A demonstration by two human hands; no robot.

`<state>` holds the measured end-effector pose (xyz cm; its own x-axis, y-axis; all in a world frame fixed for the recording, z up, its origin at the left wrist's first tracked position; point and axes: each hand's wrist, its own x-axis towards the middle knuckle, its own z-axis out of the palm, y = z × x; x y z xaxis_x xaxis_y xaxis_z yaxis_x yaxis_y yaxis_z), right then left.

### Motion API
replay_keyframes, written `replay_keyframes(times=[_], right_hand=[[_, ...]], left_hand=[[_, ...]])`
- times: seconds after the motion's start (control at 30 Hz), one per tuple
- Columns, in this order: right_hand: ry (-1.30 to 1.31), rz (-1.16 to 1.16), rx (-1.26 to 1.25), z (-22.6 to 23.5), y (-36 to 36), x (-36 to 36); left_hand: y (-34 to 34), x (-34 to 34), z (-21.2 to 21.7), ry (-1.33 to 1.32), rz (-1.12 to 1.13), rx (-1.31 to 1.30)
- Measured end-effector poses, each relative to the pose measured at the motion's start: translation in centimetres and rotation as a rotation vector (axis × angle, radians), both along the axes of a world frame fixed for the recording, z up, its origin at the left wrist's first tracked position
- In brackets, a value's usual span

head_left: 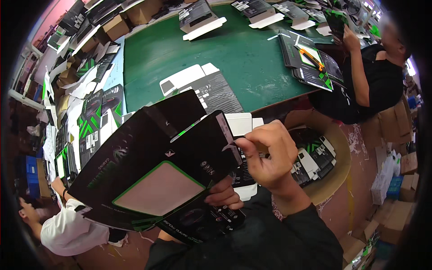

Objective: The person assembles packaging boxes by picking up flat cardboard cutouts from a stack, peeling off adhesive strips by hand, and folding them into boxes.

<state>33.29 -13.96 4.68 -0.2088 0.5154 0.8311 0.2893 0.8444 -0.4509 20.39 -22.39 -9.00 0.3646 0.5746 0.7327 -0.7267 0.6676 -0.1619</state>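
A large black flat box blank (144,126) with green trim is held up before me, tilted. In it sits a pale window-like panel (159,189) framed in green. The fingers of my left hand (224,194) curl over the blank's near right edge, gripping it; the rest of that hand is hidden behind the card. My right hand (272,155) is closed in a pinch at the blank's right edge. Between its thumb and forefinger is a small whitish scrap of the edge strip (228,139), partly loose; whether it is tape or card I cannot tell.
Beyond lies a green table (180,49) bearing flattened box blanks (202,90). A round bin (339,168) with more blanks stands at my right. An orange-handled cutter (312,58) rests on a stack. Co-workers sit at right (369,76) and lower left (72,225).
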Motion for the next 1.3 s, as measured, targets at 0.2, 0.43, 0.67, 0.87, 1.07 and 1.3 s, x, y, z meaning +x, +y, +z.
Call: replay_keyframes(times=[0.2,0.43,0.67,0.87,1.07,1.3], right_hand=[[0.038,-0.07,-0.067,-0.6,-0.1,-0.2],[-0.024,-0.001,0.022,-0.4,0.4,0.1],[-0.081,0.045,0.216,-1.1,0.5,0.9],[-0.246,0.142,0.413,-3.0,-1.3,0.8],[-0.862,-0.324,-0.523,-2.4,-1.7,7.0],[-0.23,-0.064,-0.318,4.6,-0.9,5.8]], left_hand=[[0.1,0.5,0.3,0.026,-0.031,0.014],[0.0,0.5,0.5,0.049,-0.092,0.044],[-0.3,1.2,1.0,0.023,-0.148,0.033],[3.7,-1.1,-1.5,-0.227,0.119,0.211],[3.4,-22.6,5.9,1.748,1.428,-0.506],[0.6,-14.0,16.3,2.467,1.769,0.495]])
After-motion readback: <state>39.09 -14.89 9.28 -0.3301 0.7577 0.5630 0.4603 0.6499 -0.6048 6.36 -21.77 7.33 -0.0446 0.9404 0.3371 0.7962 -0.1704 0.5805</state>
